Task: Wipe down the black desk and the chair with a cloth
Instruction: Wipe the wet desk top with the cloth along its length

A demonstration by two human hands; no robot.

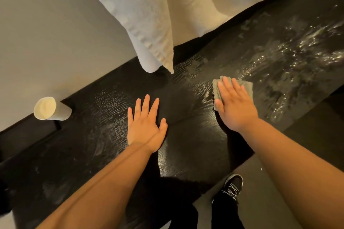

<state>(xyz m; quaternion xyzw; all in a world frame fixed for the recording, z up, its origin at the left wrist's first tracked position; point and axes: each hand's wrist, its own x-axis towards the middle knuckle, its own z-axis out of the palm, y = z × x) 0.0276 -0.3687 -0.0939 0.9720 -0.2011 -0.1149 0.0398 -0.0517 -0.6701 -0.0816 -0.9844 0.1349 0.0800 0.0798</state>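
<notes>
The black desk (186, 150) runs diagonally from lower left to upper right, its wood-grain top streaked with wet smears. A small grey cloth (246, 85) lies flat on the desk right of centre. My right hand (234, 104) presses down on the cloth with straight, spread fingers and covers most of it. My left hand (146, 124) rests palm-down on the bare desk top to the left, fingers spread, holding nothing. No chair is in view.
White curtains (167, 15) hang down to the desk's far edge. A cream lamp shade (50, 108) stands at the desk's left end against the pale wall. Wet shiny patches (297, 50) cover the far right. My black shoe (232, 186) stands on the floor below.
</notes>
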